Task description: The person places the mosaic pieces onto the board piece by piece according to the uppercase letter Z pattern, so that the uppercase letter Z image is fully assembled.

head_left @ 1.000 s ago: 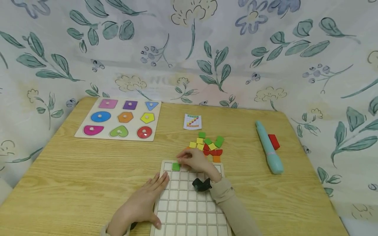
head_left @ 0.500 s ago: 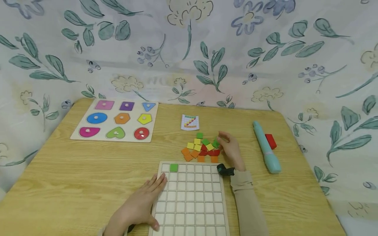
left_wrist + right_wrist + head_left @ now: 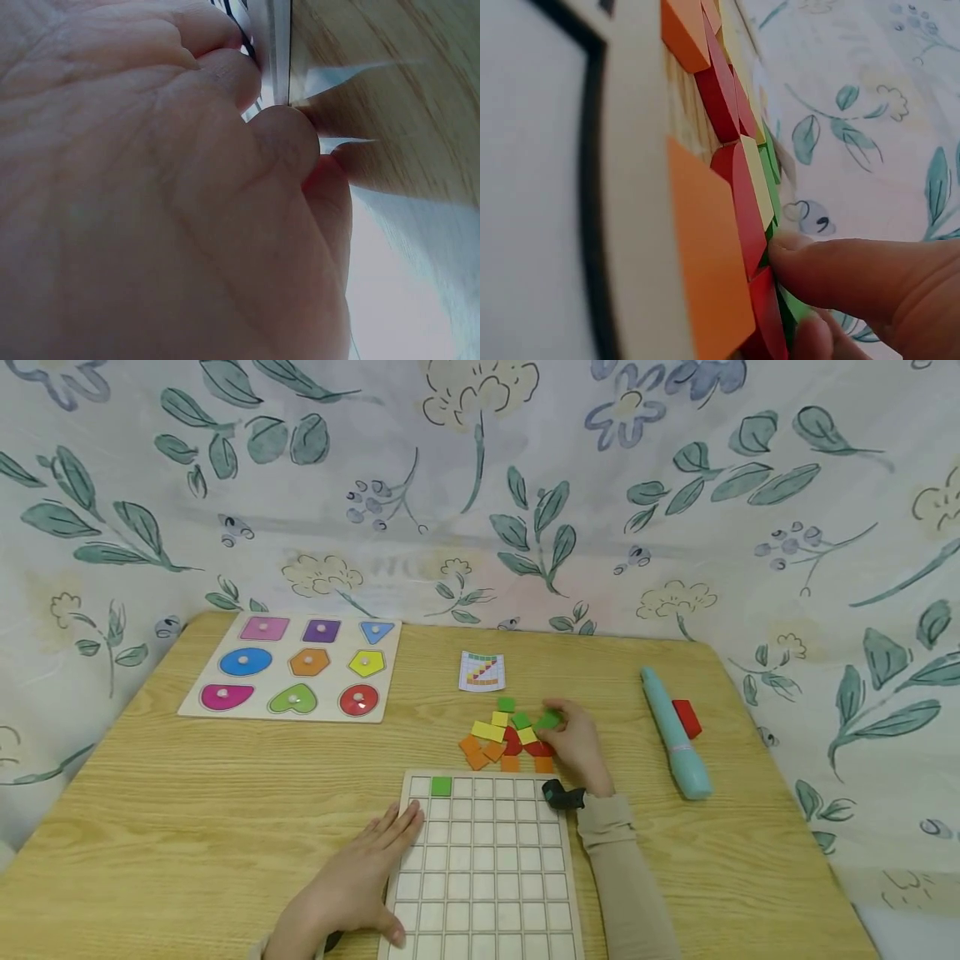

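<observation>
A pale gridded wooden board [image 3: 483,860] lies in front of me, with one green square tile [image 3: 441,787] in its top row, second cell from the left. My left hand [image 3: 352,881] rests on the board's left edge, fingers spread. Beyond the board's far edge, my right hand [image 3: 579,743] is at the right side of a loose pile of tiles. Its thumb and fingers pinch a green tile [image 3: 550,720]; in the right wrist view the thumb [image 3: 832,270] presses against green pieces. Around it lie red pieces [image 3: 512,741], yellow tiles [image 3: 487,731] and orange tiles [image 3: 477,760].
A small card with a coloured grid pattern [image 3: 482,671] lies behind the pile. At the back left is a knobbed shape puzzle [image 3: 300,643]. A teal mallet-like stick [image 3: 675,735] and a red block [image 3: 687,718] lie to the right. Patterned fabric stands behind the table.
My right hand has left the board's top row, moved right and away to the pile, and taken hold of a green tile. Some yellow and red pieces have shifted slightly. My left hand stays put.
</observation>
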